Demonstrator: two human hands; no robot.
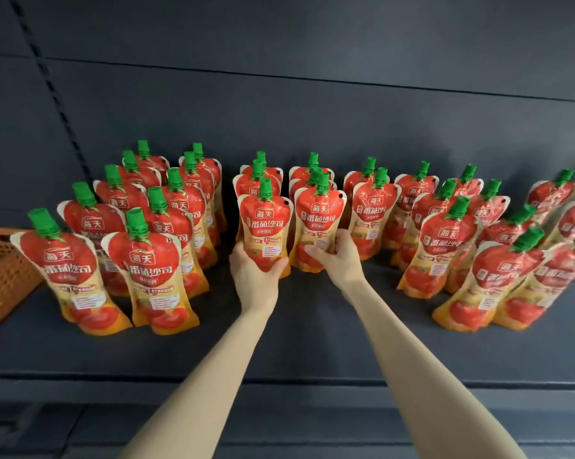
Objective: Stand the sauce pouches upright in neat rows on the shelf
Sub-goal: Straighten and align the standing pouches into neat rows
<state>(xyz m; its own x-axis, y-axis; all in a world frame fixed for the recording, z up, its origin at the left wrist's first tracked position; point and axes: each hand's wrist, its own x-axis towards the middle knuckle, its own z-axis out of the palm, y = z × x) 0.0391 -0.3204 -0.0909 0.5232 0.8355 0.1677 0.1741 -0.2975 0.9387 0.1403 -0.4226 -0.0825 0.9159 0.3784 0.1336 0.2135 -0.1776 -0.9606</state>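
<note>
Left pouch (pixel 265 226): red-yellow, green cap, base gripped by the curled left hand (pixel 254 276).
Right pouch (pixel 317 223): same look, pinched low by the right hand (pixel 340 256).
Axis: both stood upright, caps pointed up.
Spot: mid shelf (pixel 312 346), fronting two rows.

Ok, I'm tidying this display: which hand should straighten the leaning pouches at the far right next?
Probably the right hand: it is nearer the leaning pouches, once it lets go of its pouch; the left hand would cross it.
</note>
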